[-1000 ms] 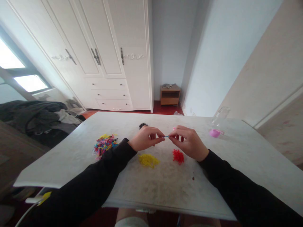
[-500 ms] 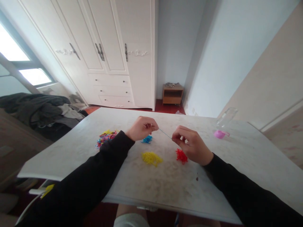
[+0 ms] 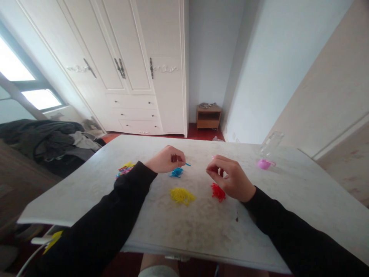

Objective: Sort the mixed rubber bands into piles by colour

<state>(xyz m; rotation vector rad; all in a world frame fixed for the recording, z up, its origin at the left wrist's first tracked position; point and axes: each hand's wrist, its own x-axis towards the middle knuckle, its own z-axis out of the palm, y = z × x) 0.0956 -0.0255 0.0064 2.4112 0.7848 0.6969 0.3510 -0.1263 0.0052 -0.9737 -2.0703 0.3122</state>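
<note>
My left hand [image 3: 170, 159] pinches a small blue rubber band [image 3: 188, 164], whose end sticks out past the fingertips. Just below that hand lies a pile of blue rubber bands [image 3: 176, 172] on the white table. My right hand [image 3: 226, 175] hovers with thumb and fingers pressed together; anything between them is too small to make out. Beneath it sits a pile of red rubber bands [image 3: 218, 192], partly covered by the hand. A yellow pile [image 3: 182, 196] lies nearer to me, between the two hands. By my left sleeve, a mixed-colour pile [image 3: 124, 170] is partly hidden.
A clear glass bottle [image 3: 271, 143] and a pink plastic object [image 3: 265, 164] stand at the right of the table [image 3: 201, 231]. Dark clothes [image 3: 52, 140] are heaped to the left. Beyond the table are a white wardrobe [image 3: 170, 100] and a small wooden cabinet [image 3: 208, 122].
The band that was stretched thin between both hands has sprung back short and now stays in my left hand only. The view has shifted slightly.
</note>
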